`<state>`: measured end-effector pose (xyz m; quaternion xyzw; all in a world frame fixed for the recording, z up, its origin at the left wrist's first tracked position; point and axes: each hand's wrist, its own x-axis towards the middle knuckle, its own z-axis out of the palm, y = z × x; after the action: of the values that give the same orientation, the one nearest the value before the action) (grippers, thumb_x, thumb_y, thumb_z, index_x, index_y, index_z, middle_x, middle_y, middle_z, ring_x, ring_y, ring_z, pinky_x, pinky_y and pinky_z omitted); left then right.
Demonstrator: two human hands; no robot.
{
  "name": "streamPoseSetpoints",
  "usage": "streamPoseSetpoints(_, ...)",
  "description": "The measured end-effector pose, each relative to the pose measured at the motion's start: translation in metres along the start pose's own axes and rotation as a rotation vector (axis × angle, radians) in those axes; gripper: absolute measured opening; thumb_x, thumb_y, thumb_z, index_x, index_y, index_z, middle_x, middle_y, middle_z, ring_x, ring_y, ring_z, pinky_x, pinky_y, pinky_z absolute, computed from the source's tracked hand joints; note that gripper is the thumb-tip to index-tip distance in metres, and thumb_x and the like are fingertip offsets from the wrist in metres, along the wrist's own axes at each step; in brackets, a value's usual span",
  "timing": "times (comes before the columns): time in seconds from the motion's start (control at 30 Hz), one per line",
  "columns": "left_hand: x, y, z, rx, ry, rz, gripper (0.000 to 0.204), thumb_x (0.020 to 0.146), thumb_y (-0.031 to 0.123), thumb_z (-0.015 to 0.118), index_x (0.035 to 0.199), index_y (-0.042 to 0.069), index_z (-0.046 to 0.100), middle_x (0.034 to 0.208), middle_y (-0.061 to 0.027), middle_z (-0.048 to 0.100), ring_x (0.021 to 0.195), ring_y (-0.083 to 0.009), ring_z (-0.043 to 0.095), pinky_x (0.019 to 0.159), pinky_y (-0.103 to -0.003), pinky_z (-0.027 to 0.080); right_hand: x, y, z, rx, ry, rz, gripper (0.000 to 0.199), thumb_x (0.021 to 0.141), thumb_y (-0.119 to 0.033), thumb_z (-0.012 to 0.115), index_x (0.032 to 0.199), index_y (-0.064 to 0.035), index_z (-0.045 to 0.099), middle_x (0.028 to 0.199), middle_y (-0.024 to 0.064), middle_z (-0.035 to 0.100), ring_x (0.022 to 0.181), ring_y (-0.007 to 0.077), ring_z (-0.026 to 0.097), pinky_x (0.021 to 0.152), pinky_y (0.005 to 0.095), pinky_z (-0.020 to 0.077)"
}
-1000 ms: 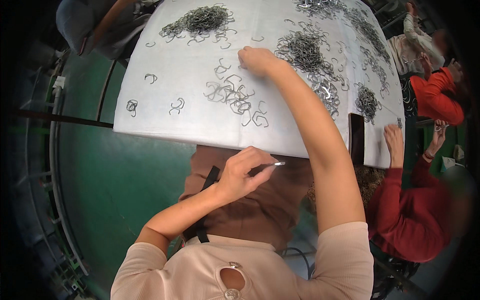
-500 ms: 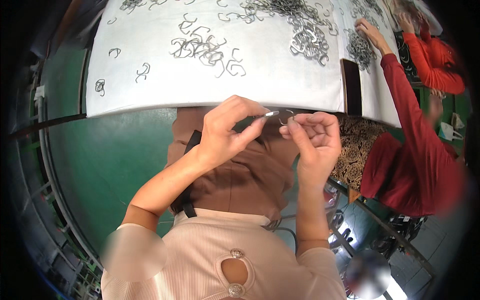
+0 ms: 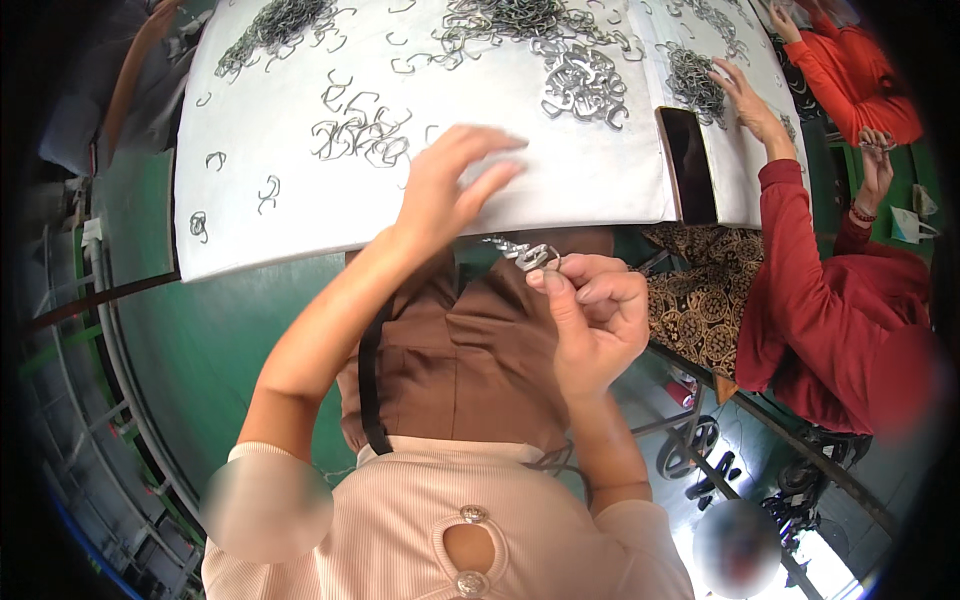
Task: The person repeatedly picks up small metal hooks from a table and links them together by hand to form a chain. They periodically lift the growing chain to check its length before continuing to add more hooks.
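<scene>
Over the table (image 3: 590,180), left hand (image 3: 442,188) has spread fingers; right hand (image 3: 602,322) pinches metal links (image 3: 534,257).

Workshop: piled metal hooks (image 3: 587,88), white worktable (image 3: 330,205), co-workers (image 3: 825,315) alongside

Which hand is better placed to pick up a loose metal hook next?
Probably the left hand: it is open and nearer the loose hooks, while the right hand pinches metal pieces.
</scene>
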<state>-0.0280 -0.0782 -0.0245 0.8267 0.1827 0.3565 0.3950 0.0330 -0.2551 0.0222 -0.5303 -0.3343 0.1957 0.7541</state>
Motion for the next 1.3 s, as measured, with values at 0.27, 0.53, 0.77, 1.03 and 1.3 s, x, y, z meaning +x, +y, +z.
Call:
streamPoseSetpoints(0.27, 0.084, -0.047, 0.082, 0.677, -0.172, 0.102, 0.021, 0.084, 0.021, 0.064, 0.099, 0.006, 0.067, 0.099, -0.0101, 0.067, 0.095, -0.029, 0.061, 0.081, -0.04, 0.05, -0.003, 0.005, -0.007, -0.049, 0.009, -0.043, 0.021, 0.082, 0.014, 0.062, 0.087, 0.0007, 0.046, 0.096, 0.0181, 0.062, 0.08, 0.0204, 0.067, 0.069, 0.0275, 0.0572)
streamPoseSetpoints(0.53, 0.075, -0.04, 0.028, 0.602, -0.019, 0.078, 0.02, 0.085, 0.016, 0.063, 0.103, 0.009, 0.068, 0.086, -0.0107, 0.069, 0.078, -0.0263, 0.065, 0.068, -0.035, 0.052, -0.004, 0.006, -0.012, -0.07, 0.027, -0.036, 0.021, 0.083, 0.012, 0.063, 0.086, 0.0001, 0.047, 0.093, 0.0175, 0.063, 0.078, 0.0189, 0.067, 0.067, 0.0259, 0.0564)
streamPoseSetpoints(0.77, 0.016, 0.002, -0.018, -0.312, -0.069, -0.551, 0.026, 0.095, 0.018, 0.055, 0.111, -0.001, 0.063, 0.098, -0.0076, 0.07, 0.088, -0.0132, 0.065, 0.068, -0.026, 0.05, -0.001, 0.009, -0.005, -0.077, -0.029, -0.013, 0.025, 0.083, 0.016, 0.059, 0.086, -0.0017, 0.042, 0.092, 0.0163, 0.059, 0.079, 0.0187, 0.066, 0.074, 0.0287, 0.0563)
streamPoseSetpoints(1.03, -0.02, 0.034, -0.031, -0.498, -0.015, -0.637, 0.025, 0.092, 0.013, 0.062, 0.113, 0.001, 0.061, 0.092, -0.0077, 0.071, 0.086, -0.0109, 0.064, 0.071, -0.023, 0.048, -0.003, 0.021, 0.008, -0.091, -0.079, 0.016, 0.023, 0.084, 0.016, 0.058, 0.085, -0.0017, 0.043, 0.092, 0.0154, 0.06, 0.081, 0.0174, 0.066, 0.073, 0.0269, 0.0561)
streamPoseSetpoints(1.3, -0.039, 0.059, -0.03, -0.793, 0.074, -0.641, 0.01, 0.091, 0.002, 0.06, 0.1, 0.001, 0.057, 0.11, -0.014, 0.065, 0.107, -0.0191, 0.06, 0.089, -0.031, 0.049, -0.005, 0.028, 0.02, -0.092, -0.074, 0.051, 0.022, 0.084, 0.015, 0.059, 0.088, -0.002, 0.044, 0.093, 0.0141, 0.061, 0.081, 0.0161, 0.066, 0.07, 0.0245, 0.055)
